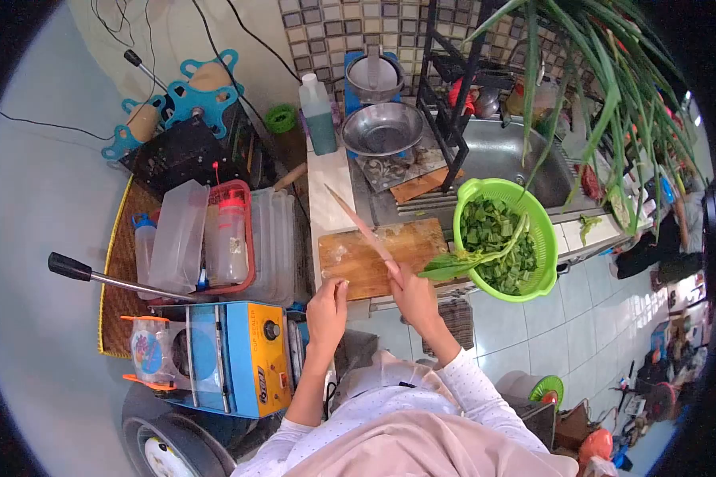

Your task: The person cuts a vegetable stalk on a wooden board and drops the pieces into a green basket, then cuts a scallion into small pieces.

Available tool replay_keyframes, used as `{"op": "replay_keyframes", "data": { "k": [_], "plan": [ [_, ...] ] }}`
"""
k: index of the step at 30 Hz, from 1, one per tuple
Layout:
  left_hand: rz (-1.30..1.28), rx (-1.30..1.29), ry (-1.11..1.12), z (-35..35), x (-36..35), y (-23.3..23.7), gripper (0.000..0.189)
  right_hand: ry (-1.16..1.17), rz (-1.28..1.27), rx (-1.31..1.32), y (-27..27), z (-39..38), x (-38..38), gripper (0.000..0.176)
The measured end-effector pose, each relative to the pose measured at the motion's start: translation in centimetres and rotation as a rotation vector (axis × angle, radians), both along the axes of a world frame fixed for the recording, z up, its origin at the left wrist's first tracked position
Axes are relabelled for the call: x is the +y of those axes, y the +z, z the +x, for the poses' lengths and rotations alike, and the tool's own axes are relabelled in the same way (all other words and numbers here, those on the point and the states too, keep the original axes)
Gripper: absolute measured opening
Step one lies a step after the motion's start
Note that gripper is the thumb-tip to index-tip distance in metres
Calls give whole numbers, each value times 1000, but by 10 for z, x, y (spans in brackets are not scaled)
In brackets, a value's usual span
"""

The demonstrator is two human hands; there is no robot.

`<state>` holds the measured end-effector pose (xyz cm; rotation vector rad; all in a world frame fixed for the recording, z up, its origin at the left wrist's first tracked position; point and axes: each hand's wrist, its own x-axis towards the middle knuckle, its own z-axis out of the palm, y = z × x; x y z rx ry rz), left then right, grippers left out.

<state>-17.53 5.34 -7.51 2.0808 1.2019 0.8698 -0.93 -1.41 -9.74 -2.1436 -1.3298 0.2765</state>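
Observation:
In my right hand [415, 300] is a knife [367, 230], its long blade angled up and left across the wooden cutting board [410, 242]. Beside the board's front left corner, my left hand [326, 316] has its thumb and fingers pinched together; anything between them is too small to name. A green colander [546, 269] stands to the right of the board, holding cut green leaves [492, 230]. One whole leafy stalk [497, 253] lies over the colander's edge, its leaf end reaching towards my right hand.
Behind the board are a metal bowl [383, 129], a bottle of green liquid [318, 119] and the sink [509, 155]. Long green leaves [605, 87] hang at upper right. On the left are a cup sealer [262, 358] with a long lever and a red basket [250, 238] with plastic containers.

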Motion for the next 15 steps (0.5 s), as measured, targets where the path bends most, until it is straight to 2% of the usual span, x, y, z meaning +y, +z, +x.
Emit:
{"op": "replay_keyframes", "data": {
  "k": [3, 4, 5, 7, 9, 10, 11, 15],
  "plan": [
    [1, 26, -36, -3, -9, -1, 23, 111, 142, 116, 15, -14, -19, 24],
    [-15, 34, -36, -4, -12, -2, 24, 70, 7, 174, 11, -19, -27, 23],
    [-33, 43, -42, -5, -14, -4, 24, 42, 12, 173, 10, -25, -40, 23],
    [-48, 91, -54, -5, -17, -5, 20, 138, 108, 314, 8, -36, -73, 20],
    [19, 126, -91, -8, -21, -13, 17, 88, 86, 330, -6, -42, -115, 21],
    [-36, 152, -106, -7, -21, -18, 16, 83, 62, 349, -15, -46, -138, 22],
    [12, 245, -124, -8, -24, -22, 17, 33, 62, 360, -21, -49, -161, 22],
    [37, 88, -221, 14, -49, -15, 22, -296, 66, 308, -59, -53, -264, 19]
  ]
}}
